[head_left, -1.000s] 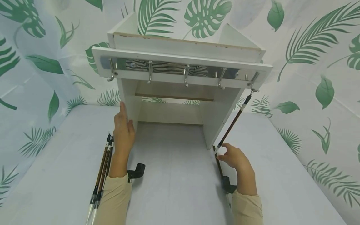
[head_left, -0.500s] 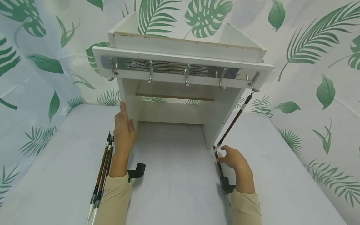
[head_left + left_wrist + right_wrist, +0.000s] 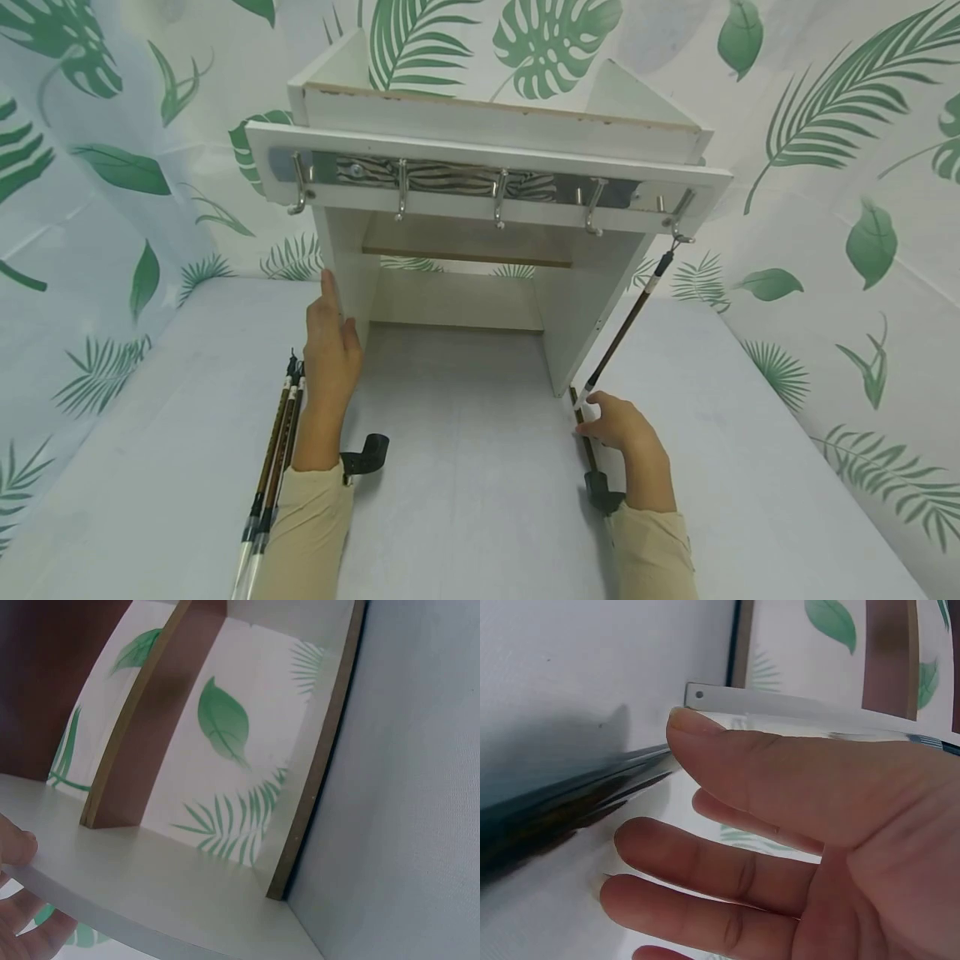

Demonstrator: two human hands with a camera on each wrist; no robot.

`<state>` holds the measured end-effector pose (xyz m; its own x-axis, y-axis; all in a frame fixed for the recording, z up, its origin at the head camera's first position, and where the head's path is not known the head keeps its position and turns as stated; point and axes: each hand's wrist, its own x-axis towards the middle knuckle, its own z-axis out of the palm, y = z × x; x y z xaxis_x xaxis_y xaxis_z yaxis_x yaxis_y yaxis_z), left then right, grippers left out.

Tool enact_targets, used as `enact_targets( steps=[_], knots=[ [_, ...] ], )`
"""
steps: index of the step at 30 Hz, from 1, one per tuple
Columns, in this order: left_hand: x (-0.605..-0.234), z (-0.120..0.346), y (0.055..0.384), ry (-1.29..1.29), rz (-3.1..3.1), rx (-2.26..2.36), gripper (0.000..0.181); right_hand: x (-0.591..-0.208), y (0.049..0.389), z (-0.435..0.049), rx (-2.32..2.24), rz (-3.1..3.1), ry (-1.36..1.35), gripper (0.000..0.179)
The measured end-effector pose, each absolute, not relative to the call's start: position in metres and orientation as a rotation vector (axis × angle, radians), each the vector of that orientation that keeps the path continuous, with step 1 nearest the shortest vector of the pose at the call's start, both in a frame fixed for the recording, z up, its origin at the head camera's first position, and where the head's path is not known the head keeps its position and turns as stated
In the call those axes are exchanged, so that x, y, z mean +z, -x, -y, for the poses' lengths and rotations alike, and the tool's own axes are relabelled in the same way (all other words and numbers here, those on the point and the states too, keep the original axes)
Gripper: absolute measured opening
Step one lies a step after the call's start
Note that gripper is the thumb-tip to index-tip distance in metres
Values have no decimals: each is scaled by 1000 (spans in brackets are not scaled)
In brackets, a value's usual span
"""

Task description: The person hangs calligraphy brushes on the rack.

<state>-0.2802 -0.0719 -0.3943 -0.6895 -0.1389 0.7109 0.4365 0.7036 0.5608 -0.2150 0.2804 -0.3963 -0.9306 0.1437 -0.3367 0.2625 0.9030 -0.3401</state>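
Note:
My left hand (image 3: 327,354) holds the left side panel (image 3: 142,900) of a white shelf unit, with the thumb on the inner face and the fingers outside. A brown-handled calligraphy brush (image 3: 624,329) hangs slanted by its loop from the rightmost hook (image 3: 681,218), clear cap downward. Right by that cap is my right hand (image 3: 626,425), thumb and fingers apart. Another brush (image 3: 587,442) lies on the table below the hand, partly hidden by the wrist camera; in the right wrist view this brush (image 3: 562,802) runs past the thumb tip.
Several capped brushes (image 3: 276,437) lie side by side on the table left of the left forearm. A white hook rail (image 3: 450,142) with several metal hooks spans the shelf's front. Behind stands a leaf-printed backdrop (image 3: 810,275). The pale cloth-covered table (image 3: 457,500) extends beneath.
The right hand has shifted slightly down and left, its index finger lower along the hanging brush's cap end. The left hand stays on the panel.

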Motion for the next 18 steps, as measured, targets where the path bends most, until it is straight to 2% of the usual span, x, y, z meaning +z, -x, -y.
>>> enact_targets(
  steps=[18],
  knots=[
    [-392, 71, 280, 208, 2158, -943, 62, -403, 219, -281, -506, -2804, -306, 49]
  ],
)
